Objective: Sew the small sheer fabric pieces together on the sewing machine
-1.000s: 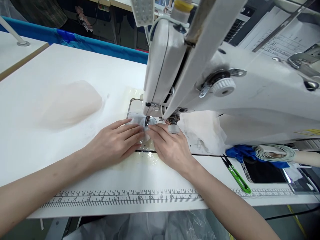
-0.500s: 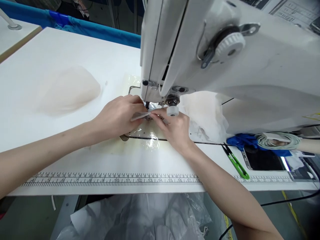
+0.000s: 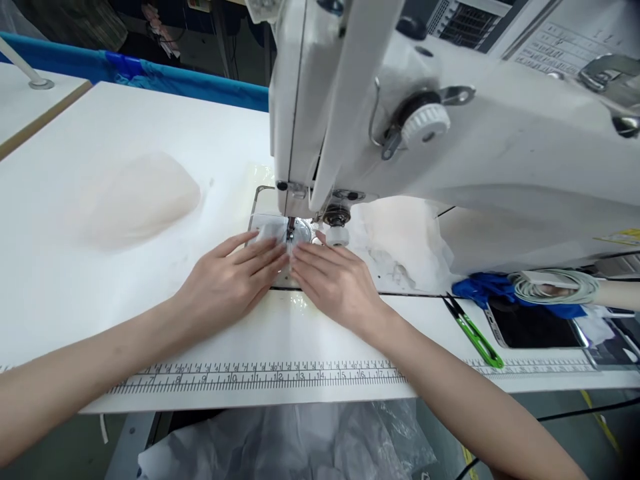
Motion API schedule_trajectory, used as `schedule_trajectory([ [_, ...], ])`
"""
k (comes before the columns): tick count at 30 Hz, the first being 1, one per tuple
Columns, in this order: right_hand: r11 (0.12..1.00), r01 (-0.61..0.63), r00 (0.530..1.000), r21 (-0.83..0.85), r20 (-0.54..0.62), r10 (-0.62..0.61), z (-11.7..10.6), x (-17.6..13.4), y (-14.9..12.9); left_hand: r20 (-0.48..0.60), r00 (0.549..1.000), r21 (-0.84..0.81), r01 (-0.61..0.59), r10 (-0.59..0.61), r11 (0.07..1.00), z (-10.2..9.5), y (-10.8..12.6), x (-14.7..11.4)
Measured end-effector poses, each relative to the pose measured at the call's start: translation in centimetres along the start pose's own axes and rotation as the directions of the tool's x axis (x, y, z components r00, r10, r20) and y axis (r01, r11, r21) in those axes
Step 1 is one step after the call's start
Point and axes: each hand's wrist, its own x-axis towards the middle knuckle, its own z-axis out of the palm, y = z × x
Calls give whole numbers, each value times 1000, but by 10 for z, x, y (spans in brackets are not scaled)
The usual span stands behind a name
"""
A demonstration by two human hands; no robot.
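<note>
Under the needle of a white sewing machine (image 3: 450, 153) lies a small piece of sheer white fabric (image 3: 269, 225), near the presser foot (image 3: 291, 228). My left hand (image 3: 233, 273) rests flat, fingers stretched out, with its fingertips on the fabric left of the foot. Just right of the foot, my right hand (image 3: 337, 277) lies palm down with straight fingers close together, fingertips near the seam area. Neither hand grips anything. The fingers cover part of the fabric and the needle plate, so its near edge is hidden.
Sheer fabric pieces lie on the left tabletop (image 3: 145, 197) and under the machine arm (image 3: 400, 233). Green thread snips (image 3: 475, 333), a phone (image 3: 535, 323), blue cloth (image 3: 475, 288) and coiled cord (image 3: 555, 287) sit at right. A printed ruler (image 3: 260, 379) runs along the front edge.
My hands, earlier pinching the fabric together in front of the needle, have lowered and flattened beside the presser foot. The fabric now lies down at the foot. The view has shifted slightly.
</note>
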Motion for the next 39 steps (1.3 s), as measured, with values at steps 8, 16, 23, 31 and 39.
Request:
schedule_trajectory([
  [8,993,73,993,-89,102,-64,-11,3,-4,16,999,-70,-35,36,997,3,-4,-3],
  [16,998,48,995,-33,94,-44,-6,1,-4,19,1000,-89,-11,13,996,4,-6,-3],
  [23,998,36,996,-55,80,-32,-6,3,-2,7,1000,-97,24,-23,995,7,-8,0],
  [31,995,-12,991,-103,133,26,-5,4,0,-1,1000,-14,13,-13,1000,3,-5,1],
  [39,991,-47,996,-122,74,56,-4,4,1,-11,1000,-1,-10,10,1000,-6,5,-6],
])
